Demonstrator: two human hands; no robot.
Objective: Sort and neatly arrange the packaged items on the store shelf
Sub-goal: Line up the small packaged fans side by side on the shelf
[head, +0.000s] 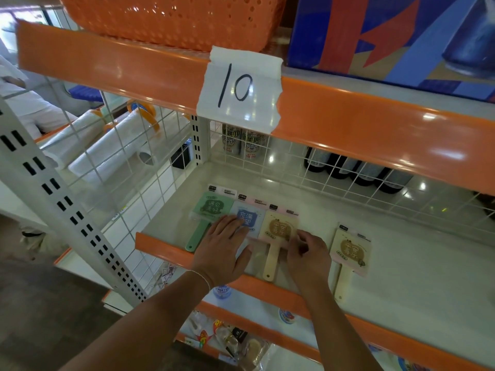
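Left hand (223,246) covering blue pack's (247,218) handle, lettering half hidden

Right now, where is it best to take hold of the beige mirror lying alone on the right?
Probably by its handle: the beige mirror lies flat, handle toward the shelf's front edge, free of neighbours. Come from the front with the right hand.

Lower half of blue packaged hand mirror (247,219) hidden under left hand (223,247). Right edge of beige packaged hand mirror (278,228) covered by right hand (308,257). Package lettering too blurred to read.
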